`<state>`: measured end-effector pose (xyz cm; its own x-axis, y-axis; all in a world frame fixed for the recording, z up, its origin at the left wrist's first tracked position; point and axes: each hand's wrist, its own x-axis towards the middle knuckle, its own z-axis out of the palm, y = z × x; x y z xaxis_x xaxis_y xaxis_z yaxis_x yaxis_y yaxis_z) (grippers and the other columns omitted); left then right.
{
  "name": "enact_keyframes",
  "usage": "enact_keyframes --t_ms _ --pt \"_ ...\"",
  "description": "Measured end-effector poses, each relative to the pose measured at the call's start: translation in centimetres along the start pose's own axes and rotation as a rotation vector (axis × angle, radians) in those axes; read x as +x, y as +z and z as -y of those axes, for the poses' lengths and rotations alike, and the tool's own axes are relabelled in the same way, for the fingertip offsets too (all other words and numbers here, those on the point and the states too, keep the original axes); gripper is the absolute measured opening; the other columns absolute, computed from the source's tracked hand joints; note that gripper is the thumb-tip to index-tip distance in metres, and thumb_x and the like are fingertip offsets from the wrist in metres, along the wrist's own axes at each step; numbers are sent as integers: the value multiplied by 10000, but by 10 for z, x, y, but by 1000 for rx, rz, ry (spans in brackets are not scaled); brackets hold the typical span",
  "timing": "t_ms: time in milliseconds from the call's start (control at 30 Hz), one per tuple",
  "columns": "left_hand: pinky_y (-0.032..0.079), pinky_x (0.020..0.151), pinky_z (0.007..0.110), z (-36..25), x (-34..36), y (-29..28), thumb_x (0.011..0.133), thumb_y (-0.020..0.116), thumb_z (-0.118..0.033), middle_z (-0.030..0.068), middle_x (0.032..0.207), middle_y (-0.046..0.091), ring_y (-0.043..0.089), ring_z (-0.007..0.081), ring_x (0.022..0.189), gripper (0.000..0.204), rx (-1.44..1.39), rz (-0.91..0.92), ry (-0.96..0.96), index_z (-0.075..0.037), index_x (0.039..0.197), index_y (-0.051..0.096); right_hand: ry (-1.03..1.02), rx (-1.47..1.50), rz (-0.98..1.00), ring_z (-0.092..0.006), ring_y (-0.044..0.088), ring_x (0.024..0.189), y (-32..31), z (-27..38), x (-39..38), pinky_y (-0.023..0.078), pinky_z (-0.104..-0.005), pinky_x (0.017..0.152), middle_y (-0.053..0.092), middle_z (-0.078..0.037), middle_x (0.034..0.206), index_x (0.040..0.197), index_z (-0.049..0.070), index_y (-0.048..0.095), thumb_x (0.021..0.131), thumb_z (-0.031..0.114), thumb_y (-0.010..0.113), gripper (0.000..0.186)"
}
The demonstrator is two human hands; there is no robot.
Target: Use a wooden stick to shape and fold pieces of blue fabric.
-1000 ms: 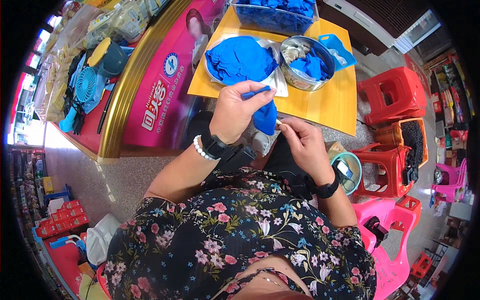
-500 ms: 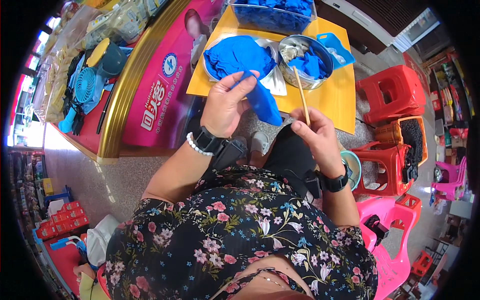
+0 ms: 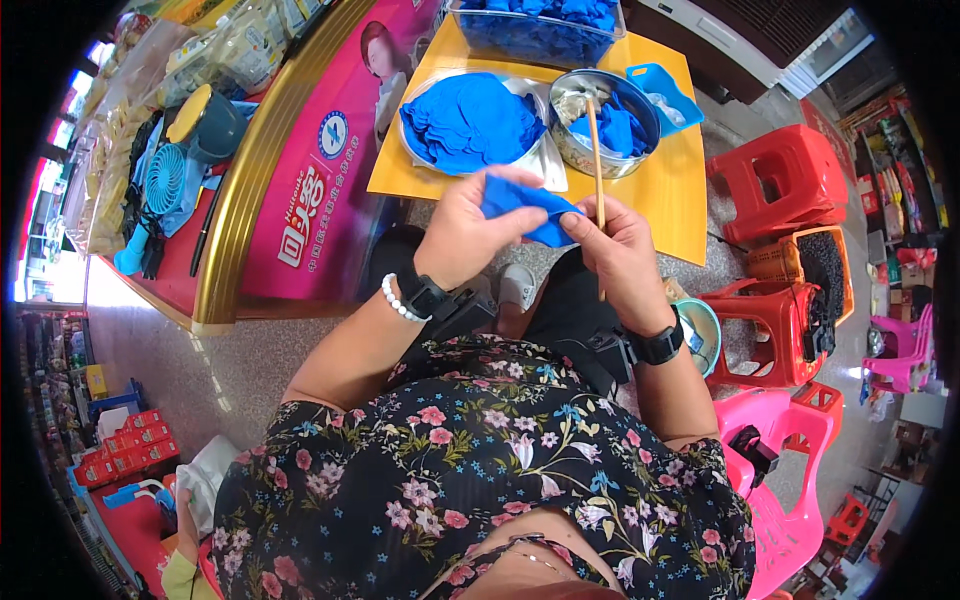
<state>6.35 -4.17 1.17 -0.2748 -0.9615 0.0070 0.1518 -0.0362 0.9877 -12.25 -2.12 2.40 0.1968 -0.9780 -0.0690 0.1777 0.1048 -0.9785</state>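
Observation:
My left hand [image 3: 470,225] grips a piece of soft blue fabric [image 3: 515,200], held roughly flat in front of me. My right hand [image 3: 620,245] pinches the fabric's right end with thumb and fingers and also holds a long pale wooden stick [image 3: 598,155], pointing away from me. Just beyond both hands, on a yellow table [image 3: 680,220], are a white plate [image 3: 540,172] heaped with flat blue fabric pieces [image 3: 460,120] and a round metal tin [image 3: 605,170] with blue and whitish material inside.
A clear tub [image 3: 530,40] of blue pieces and a blue basket [image 3: 680,105] share the table. Left is a cluttered counter [image 3: 250,210] with pink front. Red stools [image 3: 775,160], an orange crate [image 3: 780,255] and a pink chair [image 3: 790,500] stand right.
My left hand has turned the fabric from hanging to more horizontal. My right hand has risen to the fabric's end, keeping hold of the stick.

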Motion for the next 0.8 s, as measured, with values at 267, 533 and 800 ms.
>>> enact_keyframes --t_ms 267,533,800 --pt "458 623 185 45 29 -48 796 681 -54 -8 766 612 549 40 669 240 346 -97 37 -6 1024 623 80 99 -199 -14 301 427 -58 -22 44 212 -191 371 408 73 581 812 107 548 904 217 598 152" --pt "502 783 356 52 87 -70 741 697 -211 138 948 641 623 264 863 314 1010 -180 123 -32 998 671 112 102 -389 -21 302 416 -88 -19 101 217 -196 369 567 5 717 979 75 523 882 217 612 194" --pt "450 887 441 56 129 -51 737 727 -320 164 1142 552 504 323 1120 502 1425 -342 -17 -37 1122 572 183 -45 -373 -20 307 450 -91 -31 79 225 -185 394 546 -6 848 1199 58 463 877 228 621 397"
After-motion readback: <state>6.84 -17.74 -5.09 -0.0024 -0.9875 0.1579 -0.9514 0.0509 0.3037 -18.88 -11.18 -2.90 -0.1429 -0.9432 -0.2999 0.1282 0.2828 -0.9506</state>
